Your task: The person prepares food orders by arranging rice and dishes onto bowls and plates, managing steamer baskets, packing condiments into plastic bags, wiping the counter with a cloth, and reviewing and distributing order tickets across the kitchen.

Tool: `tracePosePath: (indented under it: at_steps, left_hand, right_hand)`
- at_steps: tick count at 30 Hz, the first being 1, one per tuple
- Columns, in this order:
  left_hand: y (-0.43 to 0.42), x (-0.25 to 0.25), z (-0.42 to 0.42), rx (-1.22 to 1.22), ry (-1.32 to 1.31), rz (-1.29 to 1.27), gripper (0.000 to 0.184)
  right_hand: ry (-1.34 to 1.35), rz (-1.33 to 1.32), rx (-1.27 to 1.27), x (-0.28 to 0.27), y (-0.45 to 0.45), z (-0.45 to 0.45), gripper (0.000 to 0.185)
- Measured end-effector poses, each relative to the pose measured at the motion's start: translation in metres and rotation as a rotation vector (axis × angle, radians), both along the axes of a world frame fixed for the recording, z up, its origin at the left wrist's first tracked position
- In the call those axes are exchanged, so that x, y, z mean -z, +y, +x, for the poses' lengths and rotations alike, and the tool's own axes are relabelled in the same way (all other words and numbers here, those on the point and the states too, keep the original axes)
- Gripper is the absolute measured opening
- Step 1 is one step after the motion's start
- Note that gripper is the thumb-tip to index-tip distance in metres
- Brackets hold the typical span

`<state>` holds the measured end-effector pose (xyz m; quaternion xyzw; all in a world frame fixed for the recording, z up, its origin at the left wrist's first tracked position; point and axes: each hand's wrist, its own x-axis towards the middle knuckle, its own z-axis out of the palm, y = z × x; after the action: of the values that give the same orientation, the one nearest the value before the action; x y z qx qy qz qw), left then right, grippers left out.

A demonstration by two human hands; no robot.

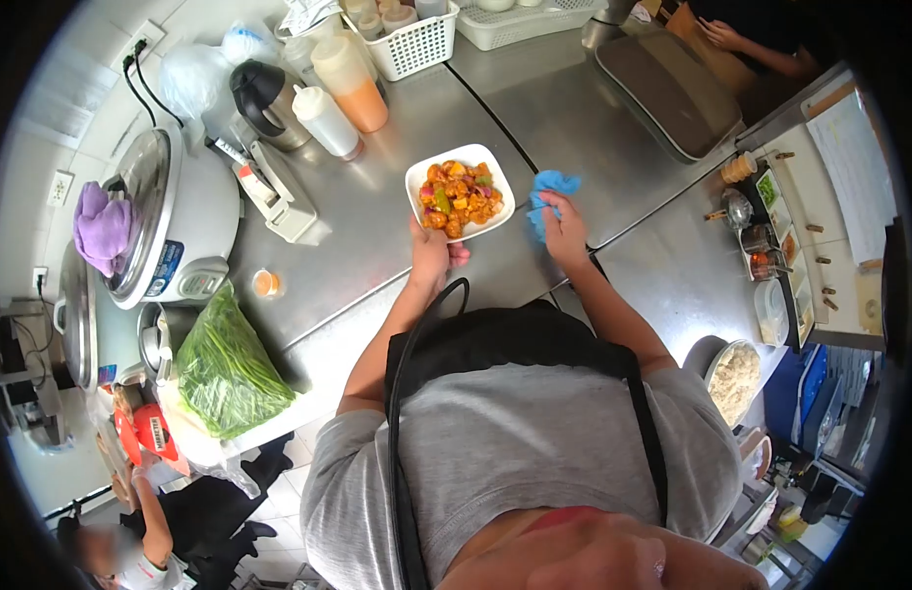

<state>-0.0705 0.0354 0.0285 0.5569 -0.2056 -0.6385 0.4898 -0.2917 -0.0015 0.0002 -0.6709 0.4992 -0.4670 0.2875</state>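
A white square bowl (413,181) holds pieces of food in orange-red sauce (458,197) with bits of green and yellow. My left hand (433,250) grips the bowl at its lower left edge, thumb near the rim and fingers underneath. To the right of the bowl, my right hand (565,226) has its fingers closed on a crumpled blue cloth (554,184). The cloth is close to the bowl's right side but apart from it, over the steel counter (377,218).
Squeeze bottles (328,123), a steel jug (269,103) and a label gun (277,192) stand at the upper left. A large cooker (176,221) and bagged greens (230,369) lie left. A dark tray (667,90) is upper right. Two other people are partly visible.
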Motion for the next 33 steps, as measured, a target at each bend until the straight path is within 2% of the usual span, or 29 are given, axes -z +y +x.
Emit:
tracePosePath:
  at_steps: [1,4,8,9,10,12,15,16,17,18,19,20,21,24,26,29,30,31,33]
  left_hand:
    - [0.005,-0.005,-0.002,0.012,0.004,-0.017,0.039]
    - [0.020,-0.018,-0.009,0.061,0.009,0.082,0.036]
    - [0.035,-0.036,-0.003,0.165,0.007,0.062,0.035]
    - [0.036,-0.038,0.000,0.194,0.000,0.048,0.038]
    - [0.035,-0.040,0.001,0.224,0.014,0.044,0.040]
    - [0.035,-0.043,0.006,0.266,0.047,0.040,0.043]
    - [0.030,-0.047,0.018,0.180,0.053,-0.012,0.029]
    - [0.024,-0.046,0.015,0.196,0.065,-0.027,0.026]
    - [0.020,-0.044,0.017,0.190,0.044,-0.050,0.014]
    - [0.015,-0.042,0.022,0.213,0.030,-0.105,0.014]
    - [0.014,-0.041,0.023,0.145,-0.006,-0.109,0.015]
    - [0.008,-0.027,0.037,0.175,-0.026,-0.121,0.031]
    - [0.005,-0.029,0.035,0.107,-0.124,-0.100,0.034]
    - [-0.006,-0.043,0.017,0.045,-0.203,-0.061,0.037]
    - [-0.015,-0.042,-0.001,0.104,-0.190,-0.082,0.038]
    - [-0.030,-0.045,-0.046,0.194,-0.170,-0.105,0.039]
    - [-0.035,-0.048,-0.064,0.228,-0.162,-0.110,0.039]
    - [-0.040,-0.048,-0.081,0.309,-0.149,-0.111,0.039]
    - [-0.048,-0.048,-0.120,0.414,-0.135,-0.094,0.039]
  right_hand:
    - [-0.118,0.123,0.040,-0.010,0.006,0.015,0.026]
    - [-0.787,0.302,0.114,-0.028,-0.004,0.045,0.030]
    - [-1.505,0.781,-0.236,-0.025,-0.041,0.045,0.032]
    - [-1.508,0.845,-0.359,-0.026,-0.040,0.052,0.037]
    - [-1.440,0.961,-0.576,-0.051,-0.027,0.056,0.043]
    - [-1.433,1.120,-0.905,-0.041,-0.009,0.074,0.050]
    - [-1.428,0.974,-1.518,-0.027,-0.010,0.103,0.057]
    - [-1.485,1.064,-1.322,-0.031,-0.002,0.102,0.058]
    - [-1.396,1.156,-1.119,-0.024,0.000,0.098,0.056]
    - [-1.321,1.232,-0.902,-0.021,0.000,0.090,0.055]
    - [-1.176,1.203,-0.684,-0.019,-0.001,0.081,0.049]
    - [-1.032,1.180,-0.469,-0.024,-0.002,0.074,0.044]
    - [-0.884,1.162,-0.265,-0.028,-0.004,0.061,0.039]
    - [0.078,0.422,-0.246,-0.032,-0.021,-0.014,0.039]
    - [0.175,0.320,-0.102,-0.047,-0.033,-0.074,0.038]
    - [0.312,0.218,0.136,-0.114,-0.031,-0.183,0.033]
    - [0.408,0.195,0.361,-0.127,-0.025,-0.216,0.030]
    - [0.498,0.069,0.450,-0.132,-0.024,-0.262,0.026]
    - [0.632,0.214,0.812,-0.148,-0.016,-0.342,0.023]
